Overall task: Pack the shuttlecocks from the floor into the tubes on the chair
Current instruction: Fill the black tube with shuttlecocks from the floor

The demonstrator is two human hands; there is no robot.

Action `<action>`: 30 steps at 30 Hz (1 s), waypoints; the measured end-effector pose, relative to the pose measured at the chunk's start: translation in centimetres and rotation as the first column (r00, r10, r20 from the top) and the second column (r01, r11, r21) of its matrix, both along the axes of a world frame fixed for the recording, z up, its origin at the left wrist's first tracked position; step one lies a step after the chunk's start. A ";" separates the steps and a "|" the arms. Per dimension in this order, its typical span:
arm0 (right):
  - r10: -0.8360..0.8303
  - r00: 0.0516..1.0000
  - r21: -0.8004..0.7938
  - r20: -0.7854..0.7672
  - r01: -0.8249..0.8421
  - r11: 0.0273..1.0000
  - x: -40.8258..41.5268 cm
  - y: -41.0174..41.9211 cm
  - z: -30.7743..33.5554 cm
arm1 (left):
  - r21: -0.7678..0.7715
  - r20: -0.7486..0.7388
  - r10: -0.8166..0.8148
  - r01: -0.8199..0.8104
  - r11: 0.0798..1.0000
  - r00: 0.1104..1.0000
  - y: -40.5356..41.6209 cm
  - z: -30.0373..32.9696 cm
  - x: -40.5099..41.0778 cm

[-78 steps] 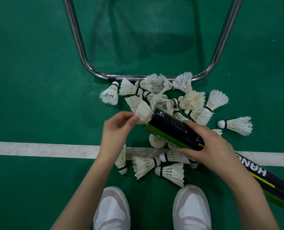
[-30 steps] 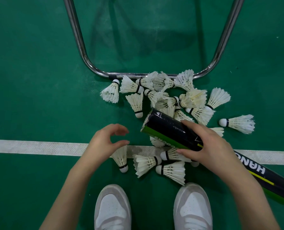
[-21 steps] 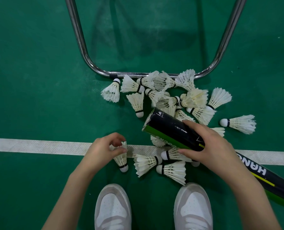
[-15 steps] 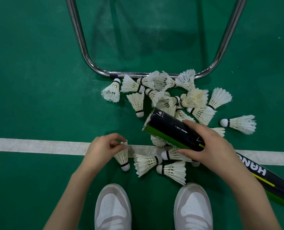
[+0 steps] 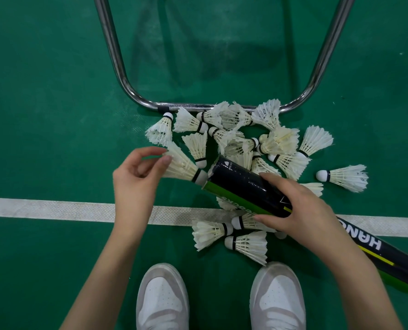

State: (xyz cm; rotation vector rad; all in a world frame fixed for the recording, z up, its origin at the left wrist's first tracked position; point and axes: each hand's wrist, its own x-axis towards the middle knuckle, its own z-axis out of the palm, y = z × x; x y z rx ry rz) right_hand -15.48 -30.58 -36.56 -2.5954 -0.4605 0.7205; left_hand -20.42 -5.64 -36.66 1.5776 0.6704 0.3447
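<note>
Since half a second ago our left hand [image 5: 136, 179] has lifted one shuttlecock [image 5: 182, 164] off the white line [image 5: 55, 208] at lower left of the pile and carried it up to centre frame. We pinch its feather skirt with thumb and fingertips, and its cork now sits right at the tube [image 5: 246, 189] mouth. Our right hand [image 5: 300, 210] wraps the black-and-green tube mid-body, holding it slanted, open end toward upper left.

So this one is about to go in cork first, we judge. Loose shuttlecocks [image 5: 246, 136] fill centre frame, some touching the chair frame [image 5: 117, 67] bar above, a few by our shoes [image 5: 162, 298] below. Open green floor [image 5: 43, 103] at left gives room to swing; the right side is tight.
</note>
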 end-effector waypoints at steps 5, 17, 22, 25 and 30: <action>0.016 1.000 -0.016 0.000 -0.016 1.000 0.0 0.0 -0.1 | -0.041 0.003 -0.017 0.017 0.999 1.000 -1.9 0.5 0.3; 0.021 1.000 0.000 -0.001 -0.021 1.000 -0.1 0.2 -0.4 | -0.138 -0.001 -0.293 0.290 0.947 0.956 -4.3 0.0 -0.2; 0.019 1.000 0.009 0.000 -0.019 1.000 -0.1 0.0 -0.5 | -0.108 -0.102 -0.376 0.366 0.924 0.921 -4.4 -0.3 -0.4; 0.035 0.999 0.008 0.005 -0.035 0.999 -0.2 0.1 -0.5 | -0.113 -0.113 -0.443 0.431 0.895 0.889 -5.0 -0.5 -0.5; 0.054 0.998 -0.012 0.014 -0.054 0.998 -0.2 0.2 -0.3 | -0.113 -0.100 -0.449 0.438 0.892 0.888 -5.0 -0.6 -0.4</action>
